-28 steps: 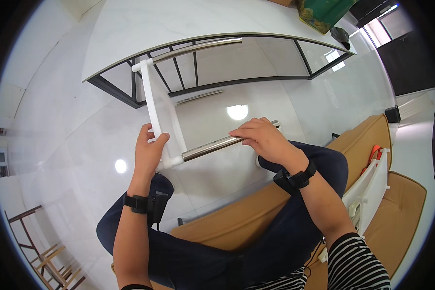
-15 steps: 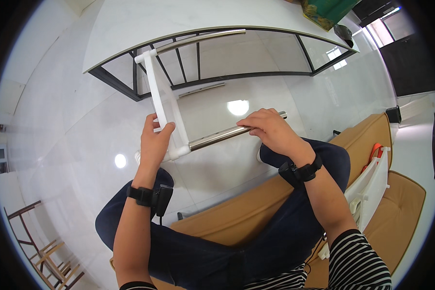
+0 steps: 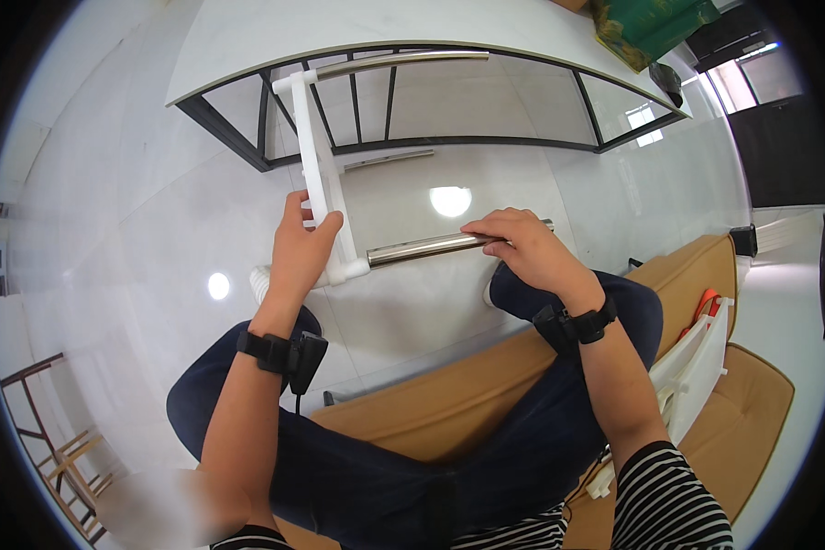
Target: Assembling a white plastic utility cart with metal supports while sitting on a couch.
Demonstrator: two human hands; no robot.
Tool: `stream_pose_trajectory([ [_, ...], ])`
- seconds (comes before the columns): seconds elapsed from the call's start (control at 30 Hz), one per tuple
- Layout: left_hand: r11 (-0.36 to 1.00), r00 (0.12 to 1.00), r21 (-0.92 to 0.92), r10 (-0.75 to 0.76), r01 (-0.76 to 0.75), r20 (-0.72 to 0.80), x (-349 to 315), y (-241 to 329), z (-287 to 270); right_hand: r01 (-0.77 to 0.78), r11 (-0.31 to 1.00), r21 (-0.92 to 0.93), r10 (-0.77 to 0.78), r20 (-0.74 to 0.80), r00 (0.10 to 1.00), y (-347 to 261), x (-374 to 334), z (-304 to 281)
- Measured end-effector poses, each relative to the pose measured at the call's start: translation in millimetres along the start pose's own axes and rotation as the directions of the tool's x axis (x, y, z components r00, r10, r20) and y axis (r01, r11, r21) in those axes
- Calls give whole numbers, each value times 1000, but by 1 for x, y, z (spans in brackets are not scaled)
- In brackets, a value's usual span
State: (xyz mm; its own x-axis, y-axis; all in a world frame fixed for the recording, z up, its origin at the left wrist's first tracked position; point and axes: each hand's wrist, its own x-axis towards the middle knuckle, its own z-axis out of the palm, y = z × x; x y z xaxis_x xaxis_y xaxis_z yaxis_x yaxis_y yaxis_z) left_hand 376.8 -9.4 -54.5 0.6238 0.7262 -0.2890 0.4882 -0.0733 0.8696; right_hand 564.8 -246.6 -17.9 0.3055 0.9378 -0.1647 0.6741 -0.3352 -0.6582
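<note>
Between my knees and the table stands a white plastic frame (image 3: 312, 151) with polished metal tubes sticking out of its corners to the right. My left hand (image 3: 304, 247) is closed around the frame's near upright, thumb on one side and fingers on the other. The near metal tube (image 3: 422, 247) runs from the frame's lower corner joint to my right hand (image 3: 533, 255), whose fingers wrap over it near its free end. A second metal tube (image 3: 394, 61) extends from the far corner, in front of the table edge. Another tube (image 3: 390, 160) shows lower down, near the floor.
A white table (image 3: 385, 23) with black metal legs stands ahead, a green bag (image 3: 651, 32) on its right end. I sit on a tan cushioned seat (image 3: 412, 403); white fabric (image 3: 697, 367) lies at its right. Wooden stools (image 3: 69, 458) stand at the left.
The view has shifted a little. Both hands keep their places on the frame and the near tube. A blurred pale shape has come in at the lower left.
</note>
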Motion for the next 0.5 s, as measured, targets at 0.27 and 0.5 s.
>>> stream_pose_trajectory([
  [0.27,999,1000,50,20,-19,-19,0,2,-1,96,990,-105,-104,-73,992,-2,0,1],
  [0.5,996,998,78,50,-48,-28,1,-3,-1,-57,993,108,57,4,998,-10,1,-1],
])
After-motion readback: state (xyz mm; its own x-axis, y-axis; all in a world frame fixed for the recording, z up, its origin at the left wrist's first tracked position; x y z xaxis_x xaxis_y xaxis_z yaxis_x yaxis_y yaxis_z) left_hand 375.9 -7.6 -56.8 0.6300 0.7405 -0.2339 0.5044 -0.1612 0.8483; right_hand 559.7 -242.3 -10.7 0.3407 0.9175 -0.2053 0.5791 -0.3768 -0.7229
